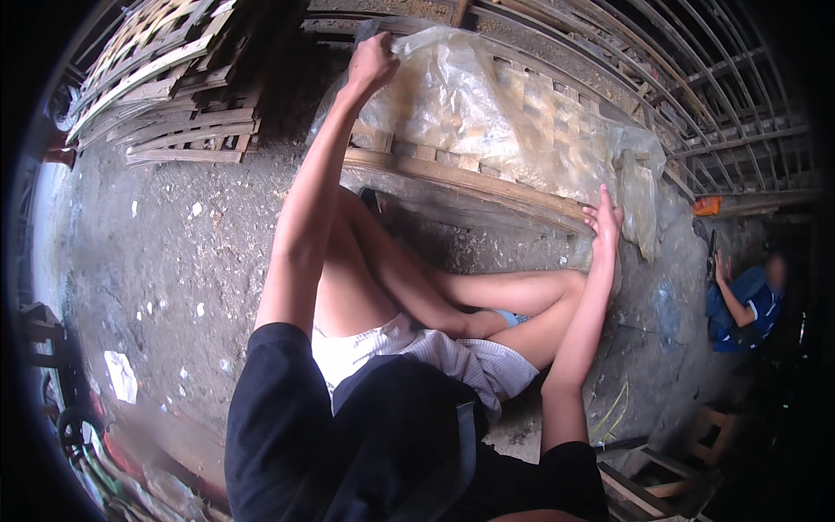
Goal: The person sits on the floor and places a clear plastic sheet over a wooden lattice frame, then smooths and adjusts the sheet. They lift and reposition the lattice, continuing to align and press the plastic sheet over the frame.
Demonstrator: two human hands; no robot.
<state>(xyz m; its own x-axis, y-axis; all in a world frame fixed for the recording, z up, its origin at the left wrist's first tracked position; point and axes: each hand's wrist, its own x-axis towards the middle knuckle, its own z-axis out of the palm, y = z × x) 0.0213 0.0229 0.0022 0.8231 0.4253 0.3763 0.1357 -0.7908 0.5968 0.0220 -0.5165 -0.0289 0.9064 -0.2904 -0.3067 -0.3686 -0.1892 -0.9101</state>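
My left hand (374,63) is closed on the far left end of a clear, crinkled plastic sheet (470,87). The sheet lies over a flat woven lattice panel (548,109) of pale wooden strips. A long wooden slat (461,178) runs along the panel's near edge. Beside the slat's right end, my right hand (604,217) is raised with fingers stretched out, close to the sheet's loose right part. Whether its fingertips touch the slat or the plastic I cannot tell. Most of the panel shows only dimly through the plastic.
A stack of lattice panels (191,130) stands at the far left. Metal bars (731,96) line the far right, with an orange object (707,206) below them. Another person in blue (744,309) sits at the right. White scraps (122,376) litter the concrete floor (191,261).
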